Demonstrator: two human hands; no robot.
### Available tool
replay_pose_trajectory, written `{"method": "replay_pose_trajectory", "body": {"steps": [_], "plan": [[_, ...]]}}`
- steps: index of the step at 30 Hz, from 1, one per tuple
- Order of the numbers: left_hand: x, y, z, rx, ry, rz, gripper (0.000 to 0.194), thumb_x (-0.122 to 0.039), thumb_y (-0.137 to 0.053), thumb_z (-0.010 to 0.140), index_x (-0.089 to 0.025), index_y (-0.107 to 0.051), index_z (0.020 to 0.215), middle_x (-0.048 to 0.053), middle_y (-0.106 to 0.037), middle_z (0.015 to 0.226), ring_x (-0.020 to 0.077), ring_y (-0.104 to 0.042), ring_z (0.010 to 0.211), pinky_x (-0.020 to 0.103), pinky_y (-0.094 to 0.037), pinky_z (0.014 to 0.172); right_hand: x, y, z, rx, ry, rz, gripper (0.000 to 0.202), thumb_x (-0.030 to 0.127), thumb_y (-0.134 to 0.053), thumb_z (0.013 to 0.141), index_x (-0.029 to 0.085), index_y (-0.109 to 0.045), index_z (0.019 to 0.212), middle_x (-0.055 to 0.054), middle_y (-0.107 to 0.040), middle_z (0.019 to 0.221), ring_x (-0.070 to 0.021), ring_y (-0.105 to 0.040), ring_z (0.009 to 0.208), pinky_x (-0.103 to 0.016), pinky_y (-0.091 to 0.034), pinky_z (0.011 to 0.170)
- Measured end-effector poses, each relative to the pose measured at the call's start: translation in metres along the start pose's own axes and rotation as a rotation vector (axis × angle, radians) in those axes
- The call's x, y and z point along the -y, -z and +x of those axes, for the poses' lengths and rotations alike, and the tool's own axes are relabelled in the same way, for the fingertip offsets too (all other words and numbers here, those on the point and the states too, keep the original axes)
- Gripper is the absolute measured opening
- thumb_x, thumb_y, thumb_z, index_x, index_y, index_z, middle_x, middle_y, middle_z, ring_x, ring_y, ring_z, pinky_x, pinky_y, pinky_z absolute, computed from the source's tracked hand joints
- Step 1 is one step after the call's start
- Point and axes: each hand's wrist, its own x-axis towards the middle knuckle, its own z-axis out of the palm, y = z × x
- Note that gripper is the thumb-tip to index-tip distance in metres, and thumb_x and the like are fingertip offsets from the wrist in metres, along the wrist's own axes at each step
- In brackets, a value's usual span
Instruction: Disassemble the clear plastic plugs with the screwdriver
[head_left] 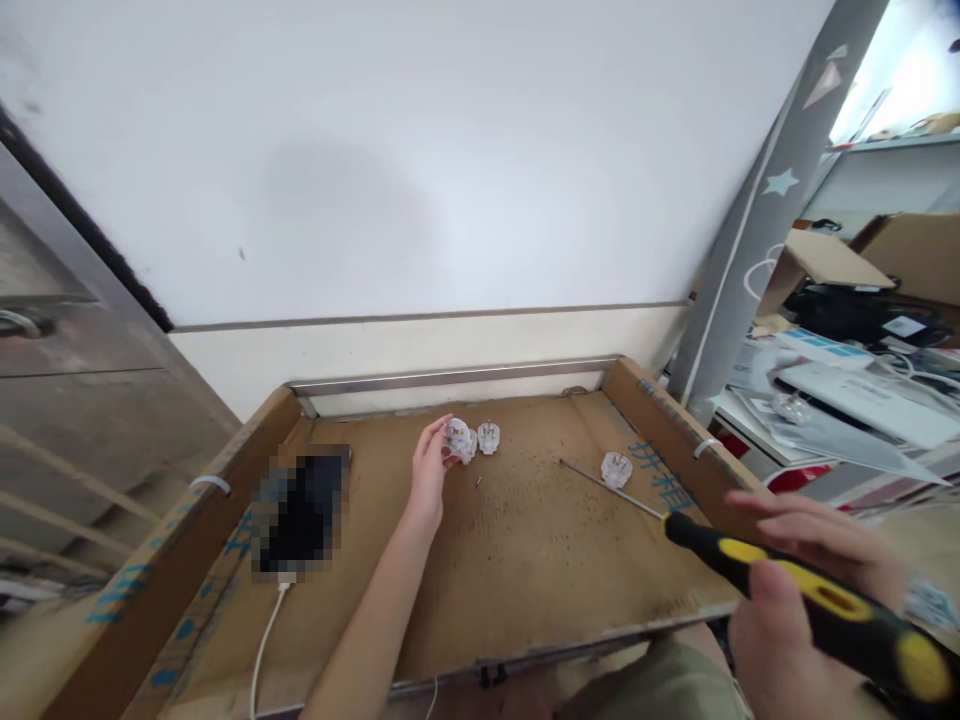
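On the cardboard-lined work surface (pixel 517 570), my left hand (pixel 427 468) pinches a clear-white electrical plug (pixel 457 438) with metal pins. Just right of it, a second plug (pixel 489 438) stands with its pins up, close to the held one. A small metal piece like a screw (pixel 479 482) lies below them. My right hand (pixel 847 548) holds a long screwdriver (pixel 709 545) by its black and yellow handle, some fingers stretched out. Its shaft slants left, and the tip is over the cardboard. Beside the shaft is a third plug (pixel 616 470).
At left, a dark pixelated object (pixel 304 510) has a white cable (pixel 264 640) attached. Cardboard walls (pixel 660 420) edge both sides of the surface. Dark specks are scattered mid-surface. A grey post (pixel 750 230) and a cluttered shelf with a cardboard box (pixel 911 255) stand to the right.
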Motion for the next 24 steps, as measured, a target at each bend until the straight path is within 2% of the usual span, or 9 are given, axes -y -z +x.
{"method": "replay_pose_trajectory", "body": {"steps": [1,2,5,7,12,17,24], "plan": [[0.000,0.000,0.001,0.014,0.021,-0.019,0.038,-0.040,-0.068,0.068,-0.019,-0.063,0.099,0.004,-0.064,0.090,0.0094,-0.057,0.066,0.017,-0.044,0.055,0.011,-0.007,0.007,-0.010,-0.074,0.152,0.021,0.031,-0.060,0.072,0.016,-0.049,0.082,-0.006,-0.057,0.093,-0.0188,-0.059,0.086,-0.036,-0.046,0.076],[0.000,-0.001,0.001,0.023,0.043,-0.043,0.038,-0.038,-0.069,0.067,-0.019,-0.063,0.099,0.004,-0.064,0.089,0.0093,-0.058,0.065,0.017,-0.044,0.054,0.021,-0.014,0.013,0.000,-0.121,0.266,0.017,0.029,-0.057,0.074,0.016,-0.047,0.078,-0.003,-0.057,0.082,-0.0167,-0.060,0.076,-0.036,-0.047,0.072],[0.000,-0.003,0.002,0.043,0.105,-0.132,0.036,-0.032,-0.071,0.067,-0.019,-0.062,0.098,0.003,-0.064,0.089,0.0098,-0.059,0.066,0.018,-0.044,0.055,0.040,-0.037,0.020,-0.049,-0.158,0.473,0.011,0.021,-0.051,0.079,0.016,-0.043,0.072,0.005,-0.046,0.054,-0.0080,-0.047,0.050,-0.027,-0.042,0.056],[-0.001,-0.003,0.002,0.055,0.139,-0.182,0.031,-0.030,-0.070,0.069,-0.020,-0.061,0.096,0.003,-0.064,0.091,0.0103,-0.060,0.067,0.018,-0.045,0.055,0.047,-0.052,0.019,-0.107,-0.179,0.539,0.013,0.021,-0.050,0.079,0.016,-0.041,0.071,0.006,-0.043,0.050,-0.0065,-0.043,0.047,-0.024,-0.039,0.052],[-0.003,0.000,0.003,0.039,0.186,-0.227,0.016,-0.028,-0.059,0.078,-0.020,-0.061,0.092,0.005,-0.065,0.097,0.0112,-0.061,0.071,0.020,-0.048,0.057,0.048,-0.081,0.006,-0.134,-0.288,0.538,0.018,0.024,-0.054,0.078,0.016,-0.039,0.071,0.006,-0.047,0.053,-0.0076,-0.049,0.051,-0.025,-0.044,0.055],[-0.002,0.000,0.004,0.060,0.156,-0.125,0.024,-0.037,-0.062,0.077,-0.018,-0.061,0.093,0.008,-0.065,0.097,0.0142,-0.063,0.074,0.023,-0.051,0.059,0.042,-0.086,0.000,-0.136,-0.338,0.572,0.018,0.026,-0.054,0.079,0.016,-0.040,0.072,0.006,-0.047,0.053,-0.0071,-0.050,0.051,-0.024,-0.044,0.055],[-0.004,-0.001,0.000,-0.001,0.159,-0.065,0.034,-0.038,-0.072,0.067,-0.018,-0.063,0.093,0.005,-0.066,0.091,0.0097,-0.061,0.066,0.019,-0.048,0.058,0.048,-0.077,0.006,-0.155,-0.354,0.598,0.017,0.025,-0.053,0.078,0.016,-0.041,0.070,0.006,-0.046,0.051,-0.0073,-0.047,0.050,-0.024,-0.042,0.053]]}}
